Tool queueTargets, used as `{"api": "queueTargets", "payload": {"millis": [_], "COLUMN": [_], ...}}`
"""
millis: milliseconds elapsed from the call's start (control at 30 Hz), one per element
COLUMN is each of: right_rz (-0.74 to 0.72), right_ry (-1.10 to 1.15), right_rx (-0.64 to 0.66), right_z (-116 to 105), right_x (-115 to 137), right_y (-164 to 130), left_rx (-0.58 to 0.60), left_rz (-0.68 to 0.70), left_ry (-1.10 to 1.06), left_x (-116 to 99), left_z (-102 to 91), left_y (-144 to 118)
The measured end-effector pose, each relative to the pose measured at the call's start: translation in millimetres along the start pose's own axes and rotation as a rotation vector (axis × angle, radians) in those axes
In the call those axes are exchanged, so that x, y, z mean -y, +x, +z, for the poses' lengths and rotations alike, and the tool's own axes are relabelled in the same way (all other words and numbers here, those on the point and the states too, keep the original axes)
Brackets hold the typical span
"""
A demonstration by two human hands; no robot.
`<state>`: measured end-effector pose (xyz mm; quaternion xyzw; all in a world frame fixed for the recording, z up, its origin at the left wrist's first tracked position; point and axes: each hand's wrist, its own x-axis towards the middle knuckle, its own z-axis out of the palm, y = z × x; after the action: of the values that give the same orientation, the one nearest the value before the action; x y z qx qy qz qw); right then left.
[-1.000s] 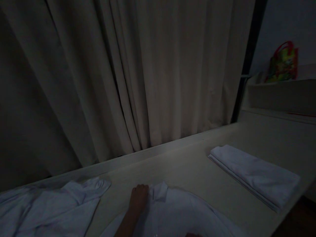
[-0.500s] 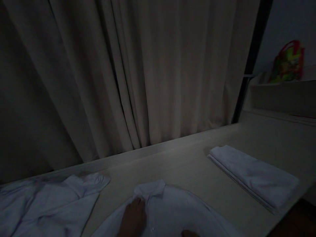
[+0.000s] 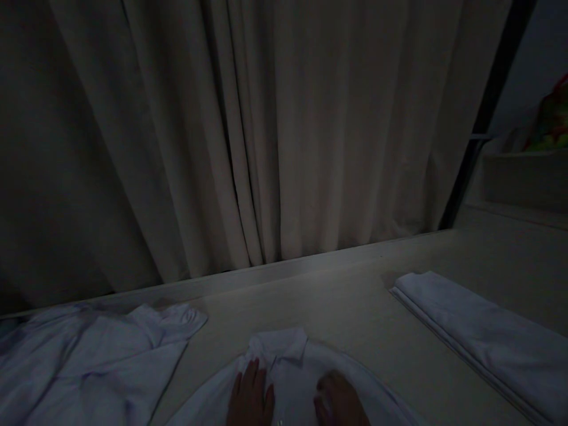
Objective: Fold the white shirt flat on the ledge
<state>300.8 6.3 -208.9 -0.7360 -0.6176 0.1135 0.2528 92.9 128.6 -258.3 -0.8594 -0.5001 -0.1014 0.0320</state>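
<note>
A white collared shirt (image 3: 295, 384) lies spread with its front up at the bottom middle, its collar pointing away from me. Flat on the cloth just below the collar's left side rests my left hand (image 3: 251, 393), fingers stretched and a little apart. Over the right side of the shirt front is my right hand (image 3: 341, 401), its fingers bent but apart and slightly blurred. Nothing shows in either hand. The lower part of the shirt falls outside the view.
Rumpled white clothing (image 3: 97, 367) lies on the left of the pale table (image 3: 284, 296). A folded white garment (image 3: 479, 331) rests on the right. Beige curtains (image 3: 310, 130) hang behind the table. A colourful bag (image 3: 552, 127) sits on a ledge at far right.
My right hand has come up further into view onto the shirt front. My left hand's fingers have spread flat, and the collar lies flatter. The view has turned slightly left.
</note>
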Motion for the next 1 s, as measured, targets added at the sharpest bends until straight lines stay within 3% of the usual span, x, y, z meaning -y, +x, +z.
{"api": "queueTargets", "payload": {"millis": [100, 233, 367, 500, 567, 667, 733, 800, 900, 1000], "right_rz": [0.071, 0.094, 0.063, 0.105, 0.119, 0.114, 0.1, 0.09, 0.089, 0.093], "right_ry": [0.033, -0.067, -0.138, -0.052, 0.061, 0.224, 0.293, 0.363, 0.433, 0.445], "right_rx": [-0.014, 0.18, 0.193, 0.16, 0.132, 0.086, 0.085, 0.085, 0.081, 0.087], "right_z": [-2, 14, 34, 37, 33, 27, 25, 25, 25, 20], "right_x": [2, 5, 3, -1, -3, -7, -8, -8, -8, -8], "right_y": [63, 116, 119, 117, 123, 137, 144, 147, 146, 143], "left_rx": [-0.021, 0.018, 0.03, 0.066, 0.039, -0.016, 0.022, 0.093, 0.193, 0.245], "left_rz": [-0.021, -0.041, -0.06, -0.062, -0.08, -0.265, -0.367, -0.356, -0.29, -0.25], "left_ry": [-0.017, -0.069, -0.072, -0.123, -0.204, -0.352, -0.385, -0.382, -0.392, -0.362], "left_x": [-2, -6, -9, -9, -4, 11, 24, 37, 49, 53], "left_z": [-2.9, -9.0, -9.2, -9.6, -17.5, -41.3, -57.0, -64.8, -62.5, -60.3], "left_y": [-2, -3, -8, -10, -5, 18, 39, 58, 72, 70]}}
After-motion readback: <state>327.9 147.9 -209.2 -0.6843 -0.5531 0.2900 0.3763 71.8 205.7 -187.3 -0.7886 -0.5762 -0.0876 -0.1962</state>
